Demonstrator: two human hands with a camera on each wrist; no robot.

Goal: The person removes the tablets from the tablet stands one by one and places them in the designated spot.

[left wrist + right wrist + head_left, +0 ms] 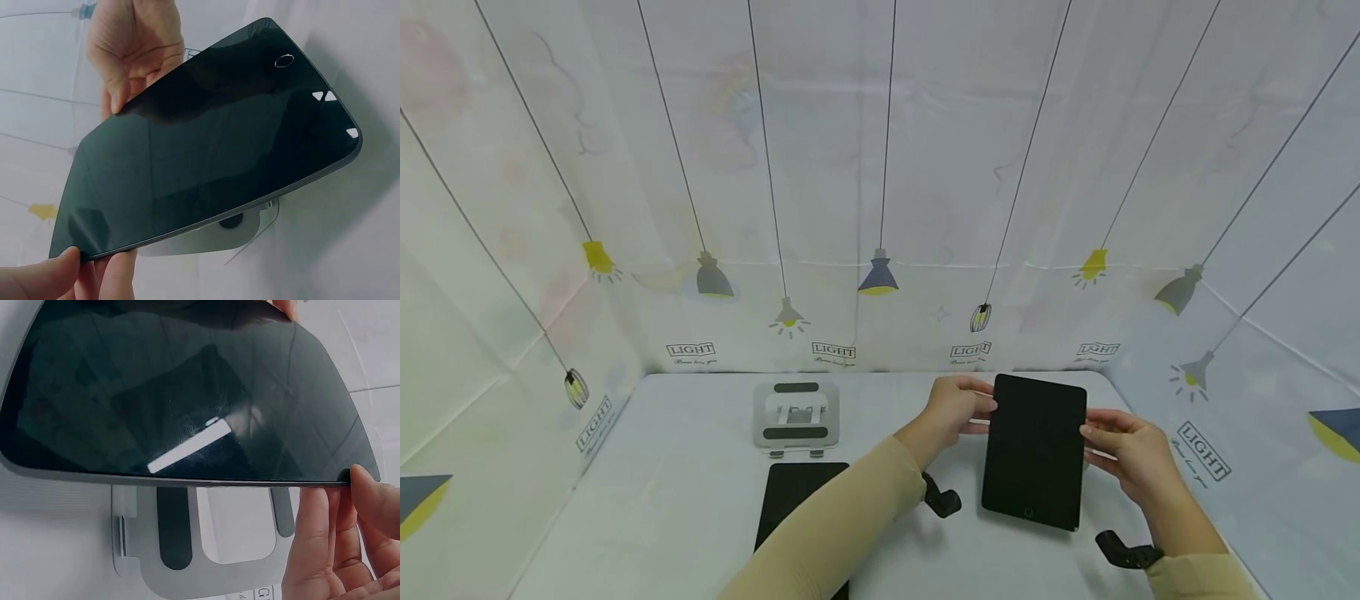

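Observation:
A black tablet [1036,450] is held up by both hands, tilted, its dark screen facing up and its round home button at the near end. The left hand [956,408] pinches its left edge near the far end, thumb on the screen side. On the opposite edge, the right hand [1123,447] pinches it between thumb and fingers. Below the tablet, a grey stand [150,550] with dark pads and a cut-out lies on the table, mostly hidden from the head view.
Another grey stand [796,429] with dark pads lies left of centre on the white table [647,483]. In front of it is a second black tablet [797,492], partly covered by the left sleeve [850,508]. A lamp-print curtain [925,167] rises behind the table.

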